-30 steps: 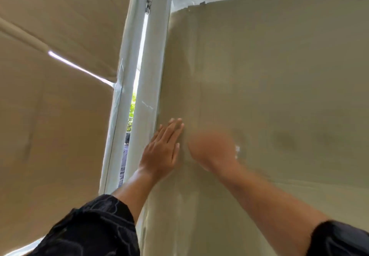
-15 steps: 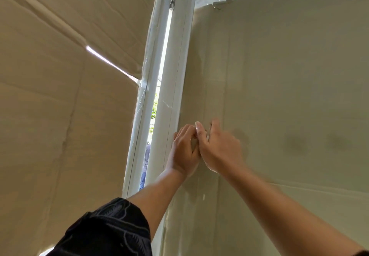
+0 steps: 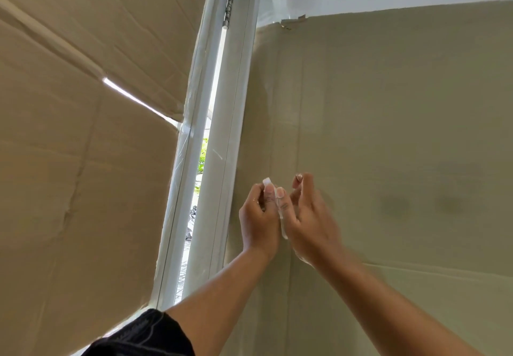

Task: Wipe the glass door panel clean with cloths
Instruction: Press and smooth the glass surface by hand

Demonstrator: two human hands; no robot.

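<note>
The glass door panel (image 3: 388,133) fills the right side, with brown cardboard showing behind it. Both my hands are raised against its left part, close to the white frame (image 3: 230,133). My left hand (image 3: 258,217) has its fingers curled and pinches the top of a thin clear strip (image 3: 283,230), which looks like tape or film. The strip hangs down between the two hands. My right hand (image 3: 313,217) sits right beside it, fingers curled, its thumb against the strip. No cloth is in view.
A second cardboard-backed panel (image 3: 83,161) stands open at the left, hung on a hinge (image 3: 227,8). A narrow gap (image 3: 201,167) between the white frames shows greenery outside. Two dark smudges (image 3: 394,205) mark the panel to the right of my hands.
My left hand lay flat on the panel while the right swept across it. Both hands have since come together, curled their fingers, and taken hold of the clear strip.
</note>
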